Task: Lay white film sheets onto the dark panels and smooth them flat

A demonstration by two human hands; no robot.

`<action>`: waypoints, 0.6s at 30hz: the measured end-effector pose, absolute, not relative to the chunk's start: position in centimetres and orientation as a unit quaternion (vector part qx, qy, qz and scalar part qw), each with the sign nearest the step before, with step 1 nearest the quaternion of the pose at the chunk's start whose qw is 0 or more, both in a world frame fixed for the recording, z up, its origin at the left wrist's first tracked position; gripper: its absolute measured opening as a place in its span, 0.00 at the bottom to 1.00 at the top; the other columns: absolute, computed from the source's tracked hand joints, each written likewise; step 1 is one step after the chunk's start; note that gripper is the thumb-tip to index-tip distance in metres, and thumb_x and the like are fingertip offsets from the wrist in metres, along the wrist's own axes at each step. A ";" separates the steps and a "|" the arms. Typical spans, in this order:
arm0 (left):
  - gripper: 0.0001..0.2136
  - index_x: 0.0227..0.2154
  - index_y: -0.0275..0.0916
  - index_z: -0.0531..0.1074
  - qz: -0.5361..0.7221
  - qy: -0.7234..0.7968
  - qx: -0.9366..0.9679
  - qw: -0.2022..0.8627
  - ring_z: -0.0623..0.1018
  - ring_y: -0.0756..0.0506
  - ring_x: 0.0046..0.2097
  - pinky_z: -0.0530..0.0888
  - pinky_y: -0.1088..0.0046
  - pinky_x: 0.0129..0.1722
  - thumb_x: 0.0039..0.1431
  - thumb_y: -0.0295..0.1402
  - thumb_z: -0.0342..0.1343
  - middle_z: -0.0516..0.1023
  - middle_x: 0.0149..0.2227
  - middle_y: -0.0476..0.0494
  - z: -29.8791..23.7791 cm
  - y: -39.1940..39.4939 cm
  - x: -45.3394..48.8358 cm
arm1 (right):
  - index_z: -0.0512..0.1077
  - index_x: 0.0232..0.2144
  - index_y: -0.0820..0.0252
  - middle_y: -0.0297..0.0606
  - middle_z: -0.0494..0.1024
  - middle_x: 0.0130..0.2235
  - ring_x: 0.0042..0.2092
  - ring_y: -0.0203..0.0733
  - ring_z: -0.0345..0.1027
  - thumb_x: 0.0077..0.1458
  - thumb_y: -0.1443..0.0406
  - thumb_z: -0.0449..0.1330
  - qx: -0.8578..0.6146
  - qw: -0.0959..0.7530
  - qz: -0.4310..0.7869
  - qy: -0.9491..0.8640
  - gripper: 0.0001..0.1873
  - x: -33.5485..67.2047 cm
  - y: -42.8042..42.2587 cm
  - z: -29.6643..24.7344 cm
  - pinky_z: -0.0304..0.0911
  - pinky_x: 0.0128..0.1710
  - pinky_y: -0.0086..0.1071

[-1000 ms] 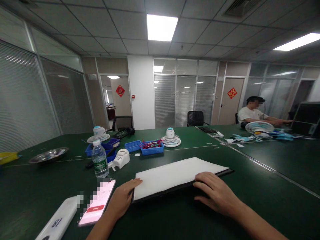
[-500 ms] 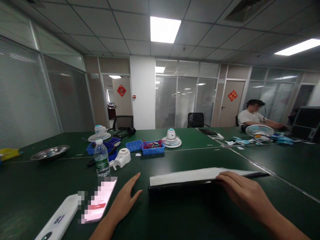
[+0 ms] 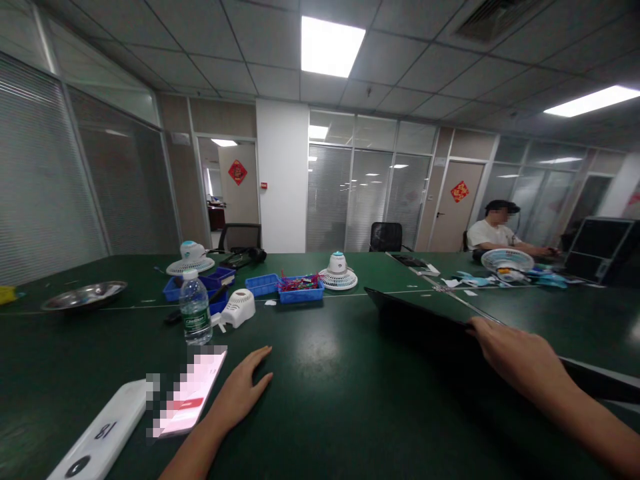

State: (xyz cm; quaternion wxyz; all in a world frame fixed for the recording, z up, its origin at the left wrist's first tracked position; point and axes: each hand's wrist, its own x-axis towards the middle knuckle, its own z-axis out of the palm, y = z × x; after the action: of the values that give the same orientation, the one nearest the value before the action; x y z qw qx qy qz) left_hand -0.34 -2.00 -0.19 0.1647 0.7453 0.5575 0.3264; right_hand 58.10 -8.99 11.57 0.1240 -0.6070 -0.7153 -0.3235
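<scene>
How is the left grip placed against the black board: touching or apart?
Apart. The head view shows it: green tabletop lies visible between the left grip and the black board.

Left in the frame, just below mid-height, a shiny metal dish [image 3: 70, 299] lies on the green bench [image 3: 310, 400]. To its right stands a clear bottle [image 3: 195, 312] with a green label, near a white plastic housing [image 3: 240, 307]. Near the centre, a blue tray [image 3: 301, 296] holds red wires [image 3: 300, 283] beside a white fan part [image 3: 339, 265]. Toward the right edge, a person [image 3: 487, 233] sits near a black computer case [image 3: 599, 245].
</scene>
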 end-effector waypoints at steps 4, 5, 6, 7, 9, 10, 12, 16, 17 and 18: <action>0.26 0.60 0.42 0.69 0.324 0.559 0.746 0.161 0.70 0.37 0.65 0.64 0.53 0.66 0.60 0.43 0.54 0.71 0.64 0.40 0.1 -2.2 -0.3 | 0.73 0.43 0.57 0.48 0.82 0.38 0.34 0.52 0.77 0.55 0.70 0.52 -0.636 0.092 -0.307 -0.701 0.15 58.5 -6.9 11.3 0.63 0.24 0.36; 0.26 0.60 0.41 0.69 0.323 0.560 0.746 0.160 0.70 0.37 0.65 0.64 0.53 0.66 0.60 0.43 0.54 0.71 0.64 0.40 0.1 -2.3 -0.4 | 0.73 0.43 0.57 0.48 0.82 0.38 0.34 0.53 0.77 0.56 0.71 0.52 -0.640 0.090 -0.305 -0.700 0.15 58.4 -6.6 11.2 0.64 0.24 0.37; 0.26 0.60 0.41 0.69 0.324 0.560 0.746 0.159 0.70 0.37 0.64 0.64 0.53 0.66 0.60 0.43 0.54 0.71 0.64 0.39 0.1 -2.3 -0.4 | 0.73 0.43 0.58 0.48 0.82 0.38 0.34 0.54 0.77 0.56 0.71 0.51 -0.640 0.090 -0.305 -0.699 0.15 58.4 -6.3 11.2 0.66 0.26 0.39; 0.26 0.60 0.41 0.70 0.325 0.560 0.745 0.159 0.70 0.37 0.64 0.64 0.53 0.66 0.60 0.43 0.54 0.72 0.64 0.39 0.1 -2.3 -0.4 | 0.73 0.43 0.59 0.49 0.82 0.39 0.36 0.55 0.78 0.56 0.71 0.50 -0.637 0.093 -0.307 -0.701 0.16 58.3 -6.0 11.3 0.69 0.28 0.41; 0.26 0.60 0.41 0.70 0.331 0.560 0.743 0.157 0.70 0.37 0.64 0.65 0.54 0.65 0.59 0.44 0.54 0.72 0.63 0.40 0.2 -2.4 -0.5 | 0.74 0.45 0.61 0.53 0.82 0.44 0.46 0.60 0.77 0.56 0.71 0.49 -0.616 0.111 -0.325 -0.709 0.18 58.0 -5.8 11.6 0.72 0.39 0.50; 0.26 0.59 0.41 0.70 0.335 0.561 0.741 0.155 0.71 0.37 0.64 0.65 0.54 0.65 0.60 0.44 0.54 0.72 0.63 0.40 0.3 -2.4 -0.6 | 0.74 0.46 0.62 0.54 0.81 0.47 0.51 0.61 0.74 0.55 0.71 0.49 -0.600 0.126 -0.337 -0.715 0.19 57.7 -5.9 11.8 0.71 0.45 0.54; 0.25 0.59 0.41 0.71 0.344 0.566 0.733 0.155 0.72 0.37 0.63 0.67 0.54 0.64 0.60 0.45 0.53 0.73 0.62 0.40 0.6 -2.4 -0.6 | 0.73 0.49 0.62 0.55 0.78 0.52 0.59 0.63 0.67 0.54 0.71 0.50 -0.563 0.159 -0.358 -0.727 0.21 56.7 -6.7 12.4 0.66 0.54 0.59; 0.25 0.57 0.41 0.73 0.372 0.582 0.697 0.193 0.74 0.37 0.62 0.69 0.53 0.62 0.62 0.48 0.50 0.76 0.60 0.41 1.4 -2.2 -0.7 | 0.73 0.53 0.56 0.47 0.76 0.56 0.62 0.62 0.64 0.56 0.66 0.53 -0.482 0.215 -0.351 -0.773 0.23 52.5 -10.7 13.1 0.65 0.56 0.59; 0.26 0.57 0.42 0.73 0.381 0.585 0.685 0.208 0.74 0.37 0.62 0.68 0.53 0.62 0.63 0.49 0.48 0.76 0.60 0.42 1.6 -2.2 -0.7 | 0.72 0.55 0.54 0.45 0.75 0.57 0.61 0.62 0.65 0.56 0.65 0.55 -0.455 0.226 -0.346 -0.788 0.24 51.2 -11.9 13.1 0.66 0.55 0.57; 0.26 0.57 0.42 0.73 0.388 0.590 0.672 0.224 0.73 0.37 0.62 0.68 0.52 0.63 0.64 0.51 0.46 0.76 0.60 0.42 1.6 -2.0 -0.8 | 0.71 0.57 0.51 0.42 0.75 0.58 0.59 0.61 0.67 0.56 0.63 0.56 -0.432 0.230 -0.343 -0.802 0.25 50.0 -13.1 12.9 0.69 0.52 0.55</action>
State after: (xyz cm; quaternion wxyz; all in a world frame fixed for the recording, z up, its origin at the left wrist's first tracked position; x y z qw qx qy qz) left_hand -0.78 -2.02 1.60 0.2238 0.6722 0.5898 0.3876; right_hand 49.96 -13.13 12.86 0.2302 -0.4316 -0.8020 -0.3429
